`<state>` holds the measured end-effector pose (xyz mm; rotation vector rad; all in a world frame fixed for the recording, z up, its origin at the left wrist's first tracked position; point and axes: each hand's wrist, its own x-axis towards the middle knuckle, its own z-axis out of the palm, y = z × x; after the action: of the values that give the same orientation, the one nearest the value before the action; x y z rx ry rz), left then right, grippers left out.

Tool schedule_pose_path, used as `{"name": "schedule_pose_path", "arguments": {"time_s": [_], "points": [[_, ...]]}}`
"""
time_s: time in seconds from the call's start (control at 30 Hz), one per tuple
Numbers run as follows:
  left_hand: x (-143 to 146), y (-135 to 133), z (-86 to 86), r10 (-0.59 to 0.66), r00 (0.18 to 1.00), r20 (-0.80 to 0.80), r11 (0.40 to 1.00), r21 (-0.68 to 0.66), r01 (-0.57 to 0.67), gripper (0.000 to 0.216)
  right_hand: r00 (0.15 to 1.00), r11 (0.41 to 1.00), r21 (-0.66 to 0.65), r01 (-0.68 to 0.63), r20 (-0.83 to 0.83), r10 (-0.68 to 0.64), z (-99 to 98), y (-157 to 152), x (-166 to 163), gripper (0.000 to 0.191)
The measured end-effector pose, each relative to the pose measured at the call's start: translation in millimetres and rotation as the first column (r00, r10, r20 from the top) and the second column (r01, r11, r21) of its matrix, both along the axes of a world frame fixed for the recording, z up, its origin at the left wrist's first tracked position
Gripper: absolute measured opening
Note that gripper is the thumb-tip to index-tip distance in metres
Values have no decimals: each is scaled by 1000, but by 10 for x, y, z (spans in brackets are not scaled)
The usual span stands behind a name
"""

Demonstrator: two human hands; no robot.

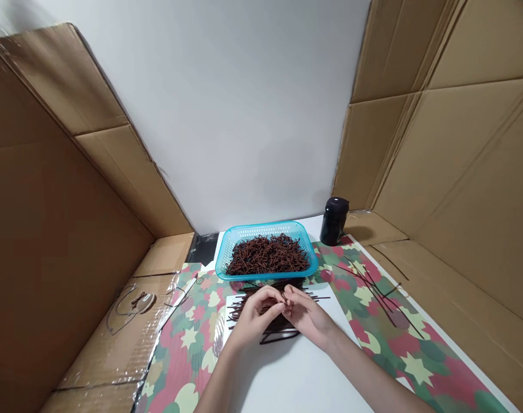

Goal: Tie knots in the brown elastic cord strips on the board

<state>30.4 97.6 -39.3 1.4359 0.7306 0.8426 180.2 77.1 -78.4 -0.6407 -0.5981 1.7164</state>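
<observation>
My left hand point(258, 314) and my right hand point(308, 320) meet over a white board point(293, 378), thumbs and fingertips pinched together. Between the fingertips shows a small bit of a thin dark brown stem; most of it is hidden by the fingers. Beneath and behind both hands lies a pile of long dark brown stems point(235, 310), spread sideways across the board. One bent stem point(268, 342) lies at the near edge of the pile. Just beyond stands a blue plastic basket point(219, 268) heaped with short, twisted brown pieces point(268, 255).
A black lidded flask point(334, 222) stands at the back right. Several loose stems point(382, 292) lie on the patterned table cover point(188, 361). Cardboard walls point(468, 172) flank both sides. At left, a round pale object point(146, 303) and thin wire-like strands rest on cardboard.
</observation>
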Motion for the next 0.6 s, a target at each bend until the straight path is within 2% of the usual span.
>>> {"name": "schedule_pose_path", "arguments": {"time_s": [0.17,0.37,0.5,0.6], "points": [[-37,42,-33,128,991,-46,991,53,-126,13,995,996,9,87,55,-88,-40,14,1,18],[-15,76,-100,239,970,-37,970,-37,-240,16,931,957,216,192,267,-247,49,-21,34,17],[-7,84,-105,225,972,-63,969,-88,-230,19,850,923,330,196,413,-328,45,-46,61,12],[-17,92,-92,175,981,-81,979,-95,-182,20,816,917,363,163,472,-332,57,-55,93,9]]}}
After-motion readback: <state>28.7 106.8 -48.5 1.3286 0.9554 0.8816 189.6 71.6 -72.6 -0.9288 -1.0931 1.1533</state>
